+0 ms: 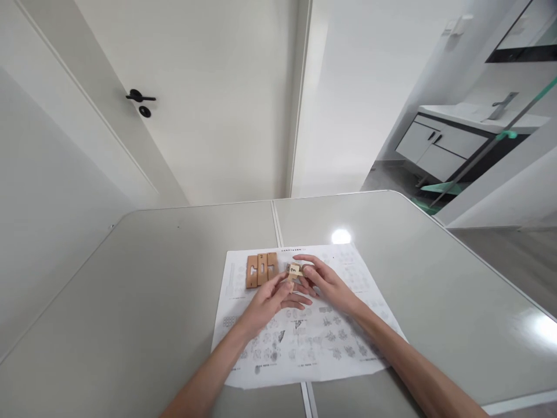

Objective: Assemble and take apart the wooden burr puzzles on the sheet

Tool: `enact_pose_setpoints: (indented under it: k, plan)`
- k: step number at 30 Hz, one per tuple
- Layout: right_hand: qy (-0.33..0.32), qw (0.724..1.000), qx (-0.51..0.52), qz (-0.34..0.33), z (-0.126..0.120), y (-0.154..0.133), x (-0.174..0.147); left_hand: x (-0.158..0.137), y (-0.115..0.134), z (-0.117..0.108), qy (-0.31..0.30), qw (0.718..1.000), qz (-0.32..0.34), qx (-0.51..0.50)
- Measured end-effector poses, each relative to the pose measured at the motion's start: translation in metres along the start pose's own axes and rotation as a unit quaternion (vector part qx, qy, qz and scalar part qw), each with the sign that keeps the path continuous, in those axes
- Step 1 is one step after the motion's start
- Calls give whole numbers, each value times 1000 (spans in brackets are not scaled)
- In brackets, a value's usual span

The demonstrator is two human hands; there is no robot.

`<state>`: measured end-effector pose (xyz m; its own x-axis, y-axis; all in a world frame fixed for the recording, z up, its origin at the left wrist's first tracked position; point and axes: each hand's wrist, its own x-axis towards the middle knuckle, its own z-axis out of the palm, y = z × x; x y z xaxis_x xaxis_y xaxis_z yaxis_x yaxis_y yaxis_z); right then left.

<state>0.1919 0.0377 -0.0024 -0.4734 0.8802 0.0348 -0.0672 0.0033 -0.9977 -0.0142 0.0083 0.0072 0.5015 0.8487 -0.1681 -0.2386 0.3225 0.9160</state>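
Between my hands, above the printed sheet [348, 342], is a small light-wood puzzle piece [295, 269] with a dark "3" on it. My left hand [268, 299] pinches its lower left end between thumb and fingers. From the other side, my right hand [326, 283] grips it with thumb and fingers, the index finger stretched out above. Fingers cover much of the wood, so I cannot tell whether it is one piece or several joined. Just left of my hands, three darker notched wooden pieces [261, 270] lie side by side on the paper; the middle one bears a "2".
The sheet, printed with small diagrams, lies on a grey table [130, 307] across its central seam. A white door [217, 104] with a black handle [141, 96] stands beyond. At the right, a sink cabinet [439, 142] shows past the wall opening, near a green-tipped pole [478, 154].
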Motion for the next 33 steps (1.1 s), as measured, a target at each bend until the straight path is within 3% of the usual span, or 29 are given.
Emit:
enact_pose_setpoints:
  k: [3,10,17,25,29,33]
  plan:
    - [11,1000,8,-13,1,3,0,-3,0,4,5,1000,6,10]
    - [-35,999,37,-1,8,-4,-2,-3,-8,5,-7,999,8,45]
    - [-72,995,68,-20,8,-7,-1,-3,-7,5,49,994,49,90]
    - [-5,996,-72,-53,5,-4,-1,-6,-6,6,52,990,51,118]
    - [-24,983,-172,-64,7,-5,-2,-7,-8,6,63,986,40,151]
    - [-43,977,-203,-57,5,-6,-3,-8,-7,9,59,983,34,172]
